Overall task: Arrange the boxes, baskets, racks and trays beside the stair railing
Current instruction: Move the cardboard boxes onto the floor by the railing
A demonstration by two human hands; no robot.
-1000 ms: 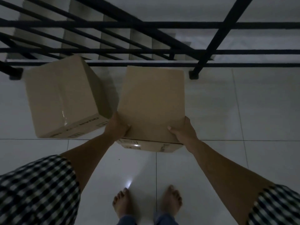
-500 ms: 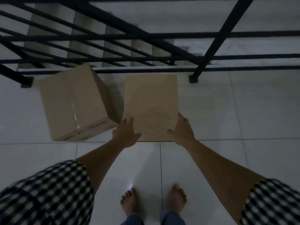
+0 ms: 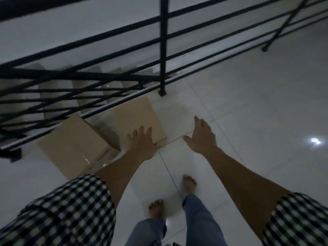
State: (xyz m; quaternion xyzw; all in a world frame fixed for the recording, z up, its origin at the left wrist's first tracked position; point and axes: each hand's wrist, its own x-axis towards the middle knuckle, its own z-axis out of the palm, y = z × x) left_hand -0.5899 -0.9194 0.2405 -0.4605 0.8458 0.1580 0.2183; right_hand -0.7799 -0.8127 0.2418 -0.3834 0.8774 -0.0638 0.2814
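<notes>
Over the flat box point(image 3: 136, 119) the left hand point(image 3: 142, 144) spreads empty; right hand point(image 3: 201, 137) likewise, beside it.

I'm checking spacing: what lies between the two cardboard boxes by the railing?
Only a narrow strip of shadowed floor separates the taller box from the flat box, per the head view.

Left grip point(image 3: 142, 144): palm down, fingers point(image 3: 140, 132) straight and fanned apart, holding nothing.
Left forearm point(image 3: 124, 167): bare, stretched forward behind the grip; checked left sleeve point(image 3: 71, 210) at the upper arm.
Right grip point(image 3: 202, 139): beside the left grip and clear of it, palm down, fingers straight and close together, thumb point(image 3: 187, 138) spread toward the left grip, holding nothing.
Right forearm point(image 3: 236, 174): bare, extended behind its grip; checked right sleeve point(image 3: 298, 222) at the upper arm.
</notes>
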